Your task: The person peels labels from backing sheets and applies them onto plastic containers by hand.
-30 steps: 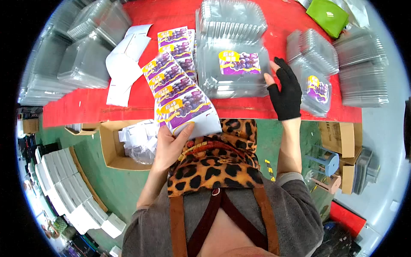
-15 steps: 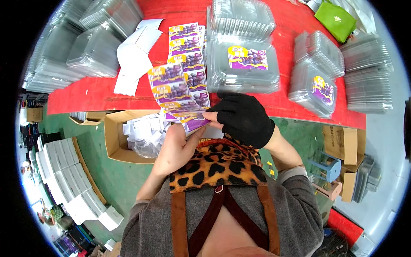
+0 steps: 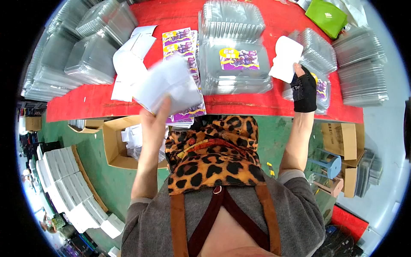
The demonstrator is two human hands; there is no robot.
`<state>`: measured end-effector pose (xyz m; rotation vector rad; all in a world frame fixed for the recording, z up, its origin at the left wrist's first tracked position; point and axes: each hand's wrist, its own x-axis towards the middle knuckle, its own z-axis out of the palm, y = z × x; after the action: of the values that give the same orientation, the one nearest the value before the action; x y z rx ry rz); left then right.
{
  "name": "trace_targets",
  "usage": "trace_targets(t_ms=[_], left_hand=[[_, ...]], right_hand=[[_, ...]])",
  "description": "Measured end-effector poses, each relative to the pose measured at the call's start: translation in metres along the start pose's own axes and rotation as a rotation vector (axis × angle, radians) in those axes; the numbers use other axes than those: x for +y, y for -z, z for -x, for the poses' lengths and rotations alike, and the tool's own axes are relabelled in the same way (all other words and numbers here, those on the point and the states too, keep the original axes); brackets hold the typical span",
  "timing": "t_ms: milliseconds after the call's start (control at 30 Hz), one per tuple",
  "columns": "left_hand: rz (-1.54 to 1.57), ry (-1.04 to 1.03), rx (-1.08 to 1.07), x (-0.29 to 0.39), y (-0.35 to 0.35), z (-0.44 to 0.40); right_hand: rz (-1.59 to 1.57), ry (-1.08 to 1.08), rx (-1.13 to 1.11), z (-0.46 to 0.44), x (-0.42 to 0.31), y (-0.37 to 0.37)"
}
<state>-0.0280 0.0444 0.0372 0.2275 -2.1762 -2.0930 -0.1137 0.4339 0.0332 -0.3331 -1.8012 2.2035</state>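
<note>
My left hand [image 3: 156,115], bare, pinches a folded strip of grape labels [image 3: 167,83], its white back turned up and blurred by motion. Under it, the strip's printed part [image 3: 177,45] lies on the red table in purple and yellow. Over on the right, my right hand [image 3: 305,88], in a black fingerless glove, grips a white-backed label piece [image 3: 286,59] between thumb and fingers. That hand is in front of a clear plastic box [image 3: 324,100] with a grape label, partly hidden. Between my hands stands a clear lidded box [image 3: 235,79] bearing a grape label.
Stacks of clear plastic boxes [image 3: 92,58] fill the table's left, with more stacks [image 3: 364,85] at the right. White backing paper [image 3: 128,64] lies beside the strip. A cardboard box [image 3: 115,145] of white scraps is below the table edge. A green bag [image 3: 326,18] lies at the back right.
My hands have moved apart from the strip they both held. The left lifted and turned its part white side up; the right swung right with a separate label piece.
</note>
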Motion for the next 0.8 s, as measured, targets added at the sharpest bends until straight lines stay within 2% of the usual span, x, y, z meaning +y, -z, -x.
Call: trace_targets(t_ms=[67, 167, 367, 467, 567, 667, 800], left_hand=[[0.369, 0.140, 0.075, 0.008, -0.006, -0.019], [0.546, 0.275, 0.008, -0.002, -0.017, -0.045], [0.396, 0.302, -0.142, 0.013, -0.048, -0.049], [0.385, 0.300, -0.160, 0.016, -0.050, -0.051], [0.398, 0.307, -0.157, 0.026, -0.052, -0.049], [0.452, 0.313, -0.113, 0.030, -0.053, -0.049], [0.560, 0.267, -0.087, 0.027, -0.053, -0.055]], right_hand=[[0.063, -0.099, -0.061, -0.002, 0.014, 0.005], [0.222, -0.153, -0.071, 0.009, 0.012, -0.001], [0.328, -0.154, -0.069, 0.018, 0.010, -0.004], [0.263, -0.193, -0.099, 0.014, 0.009, 0.000], [0.025, -0.252, -0.119, 0.005, 0.011, 0.002], [-0.157, -0.305, -0.290, 0.001, 0.003, 0.011], [-0.413, -0.395, -0.297, -0.003, -0.007, 0.016]])
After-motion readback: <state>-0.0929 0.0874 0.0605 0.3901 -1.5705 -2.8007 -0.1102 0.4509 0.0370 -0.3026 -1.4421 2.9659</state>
